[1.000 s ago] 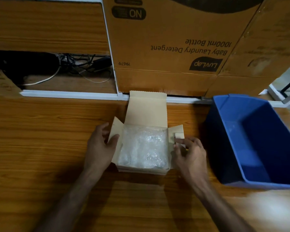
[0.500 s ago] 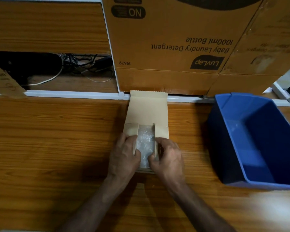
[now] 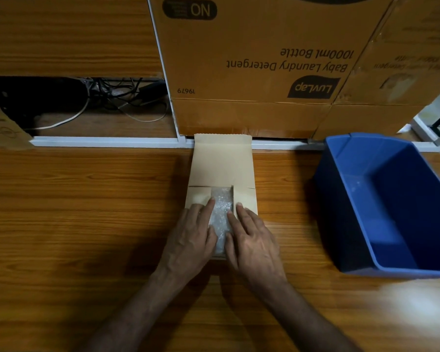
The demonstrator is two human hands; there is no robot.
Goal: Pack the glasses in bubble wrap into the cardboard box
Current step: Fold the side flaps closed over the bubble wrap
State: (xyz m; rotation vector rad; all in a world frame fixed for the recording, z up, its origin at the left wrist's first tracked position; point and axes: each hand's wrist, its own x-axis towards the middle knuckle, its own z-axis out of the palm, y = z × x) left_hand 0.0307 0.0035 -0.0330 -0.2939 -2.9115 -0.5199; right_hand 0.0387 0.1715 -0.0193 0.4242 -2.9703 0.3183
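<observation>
A small tan cardboard box point(image 3: 222, 163) lies on the wooden table, its long lid flap standing open toward the back. Both side flaps are folded in over the contents. Between them shows a strip of the bubble-wrapped glasses point(image 3: 221, 207) inside the box. My left hand point(image 3: 191, 237) lies flat on the left flap, fingers stretched forward. My right hand point(image 3: 252, 237) lies flat on the right flap in the same way. Neither hand grips anything.
A blue plastic bin point(image 3: 391, 199) stands to the right of the box. A big printed cardboard carton point(image 3: 259, 62) rises right behind it, with another carton point(image 3: 401, 72) beside it. Cables point(image 3: 117, 97) lie in a recess at the back left.
The side flaps, spread open a second ago, have been folded inward over the bubble wrap. Both hands have come together and now lie flatter, fingers extended over the flaps.
</observation>
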